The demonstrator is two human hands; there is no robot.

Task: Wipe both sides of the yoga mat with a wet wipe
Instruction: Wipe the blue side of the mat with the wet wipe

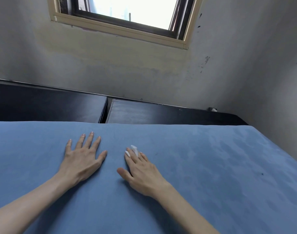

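2 hands press the blue yoga mat (212, 166): left hand (81, 159) flat and empty, right hand (141, 173) pinning a wet wipe (133, 148). Damp streaks at right suggest 1 side partly wiped.

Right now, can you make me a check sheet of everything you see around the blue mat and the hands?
Surface: blue yoga mat spread flat, filling the lower view; darker patches on its right part, perhaps damp.
Job's things: white wet wipe, only bits showing between the fingers of the right hand.
Clutter: one small dark speck on the mat's right side; otherwise nothing seen.
Hands: left hand flat on the mat, fingers spread, holding nothing; right hand pressing the wipe onto the mat.
Cables: nothing seen.
Surroundings: black padded cushions beyond the mat's far edge, a scuffed grey wall, a window above.
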